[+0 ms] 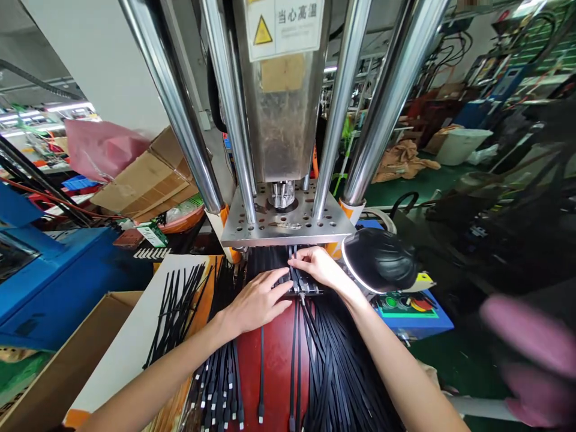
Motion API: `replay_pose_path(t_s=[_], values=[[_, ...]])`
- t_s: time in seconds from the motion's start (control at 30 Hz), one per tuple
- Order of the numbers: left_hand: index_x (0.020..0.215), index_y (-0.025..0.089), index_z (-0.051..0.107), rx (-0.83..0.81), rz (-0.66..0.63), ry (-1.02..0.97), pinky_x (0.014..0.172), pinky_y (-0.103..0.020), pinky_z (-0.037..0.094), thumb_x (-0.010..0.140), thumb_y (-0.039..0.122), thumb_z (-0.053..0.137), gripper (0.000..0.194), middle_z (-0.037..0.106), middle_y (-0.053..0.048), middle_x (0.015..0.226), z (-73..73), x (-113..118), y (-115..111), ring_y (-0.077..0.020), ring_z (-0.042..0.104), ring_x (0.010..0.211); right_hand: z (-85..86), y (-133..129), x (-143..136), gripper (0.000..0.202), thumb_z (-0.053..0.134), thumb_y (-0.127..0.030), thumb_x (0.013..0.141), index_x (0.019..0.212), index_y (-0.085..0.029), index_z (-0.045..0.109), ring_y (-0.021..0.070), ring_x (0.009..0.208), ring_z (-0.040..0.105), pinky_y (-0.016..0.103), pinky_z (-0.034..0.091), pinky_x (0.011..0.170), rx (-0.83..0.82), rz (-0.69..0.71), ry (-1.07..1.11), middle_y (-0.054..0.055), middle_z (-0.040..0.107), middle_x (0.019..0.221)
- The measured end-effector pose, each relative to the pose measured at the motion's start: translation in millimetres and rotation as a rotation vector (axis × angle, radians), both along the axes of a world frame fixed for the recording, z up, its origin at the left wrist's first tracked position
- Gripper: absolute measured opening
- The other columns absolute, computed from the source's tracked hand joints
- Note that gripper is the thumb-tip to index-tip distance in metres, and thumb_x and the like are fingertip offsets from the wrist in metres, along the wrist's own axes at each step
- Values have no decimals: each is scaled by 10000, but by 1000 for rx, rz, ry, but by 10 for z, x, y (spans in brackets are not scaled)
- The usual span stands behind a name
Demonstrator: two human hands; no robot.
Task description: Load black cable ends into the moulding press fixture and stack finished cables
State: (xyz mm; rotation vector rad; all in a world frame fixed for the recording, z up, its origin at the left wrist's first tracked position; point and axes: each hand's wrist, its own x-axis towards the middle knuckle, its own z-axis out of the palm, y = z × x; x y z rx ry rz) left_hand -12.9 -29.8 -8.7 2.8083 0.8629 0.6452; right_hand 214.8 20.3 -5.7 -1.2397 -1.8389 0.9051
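Observation:
My right hand (316,267) reaches under the metal plate of a press, thumb and fingers pinched on a black flat cable (294,276) at the mold. My left hand (257,303) is just left of it, palm down, with its fingers apart and their tips by the metal mold (310,288); whether they touch it I cannot tell. From the mold several cables run toward me over a red surface (274,372). A thick bundle of black cables (339,372) lies to the right. More cables with metal-tipped plugs (225,390) lie to the left.
Above my hands is the press plate (288,231), with steel columns (180,102) and a warning label (285,27). A black round lamp (380,261) and a blue box (411,312) stand right. Left are a white board (117,354) holding cables and a cardboard box (108,324).

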Motion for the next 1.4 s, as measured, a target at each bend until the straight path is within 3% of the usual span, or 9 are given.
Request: replay_pose_path(t_s=[0.23,0.5,0.8,0.93,1.03,1.13,1.23,1.3,1.4], values=[[1367,148,586,131,-50,65,1151,-470,494,1032,271,535,361,566,-160,1474,-53,-15,69,-278,546,1366,2,-25,-15,528,627,-619,868,606,-163,594,108,543,348,256,274,533,42,-33,-6,-31,456,564],[1351,122,594,260,-41,78,1135,-472,494,1033,225,509,345,620,-160,1428,-180,8,81,-292,550,1373,1,-48,-53,485,585,-543,931,615,-176,595,144,621,470,277,358,639,158,-72,-64,13,601,652],[1320,88,602,346,65,327,1114,-484,462,1046,300,501,361,570,-183,1494,-108,176,5,-330,525,1382,-63,-44,-50,377,597,-397,918,610,-188,540,144,629,498,275,391,644,192,-122,-88,24,651,697],[1338,118,595,328,101,305,1118,-486,445,1021,395,549,423,566,-188,1494,-107,200,-34,-334,524,1378,-76,-76,-10,312,608,-393,911,689,-175,583,121,578,499,250,403,557,164,-123,-86,58,727,843],[1406,161,556,326,117,268,1142,-502,422,1005,469,569,506,551,-179,1509,-143,224,-83,-339,510,1394,-73,-64,-25,266,630,-338,902,705,-161,613,125,608,546,258,442,596,181,-129,-126,73,748,911],[1440,155,535,342,196,285,1156,-532,406,1020,443,550,510,534,-206,1522,-184,290,-160,-359,489,1421,-71,-72,-50,171,618,-284,923,887,-137,698,162,676,599,290,486,687,217,-200,-202,68,729,857],[1468,119,515,319,243,313,1148,-567,407,1014,440,559,558,483,-240,1560,-185,335,-215,-392,457,1447,-89,-201,-32,293,518,-180,964,1182,-107,699,201,872,646,313,510,815,268,-258,-315,107,698,991],[1490,117,498,266,220,299,1158,-568,398,1008,473,559,603,443,-224,1596,-158,322,-202,-386,431,1469,-112,-351,-2,376,444,-92,958,1195,-138,731,208,952,639,310,506,855,292,-235,-422,115,661,1057],[1539,127,441,163,157,258,1216,-568,328,1027,529,484,652,406,-164,1636,-94,270,-82,-345,377,1510,-129,-524,13,461,414,-39,937,1198,-176,769,241,883,617,339,501,803,297,-202,-614,112,617,953]])
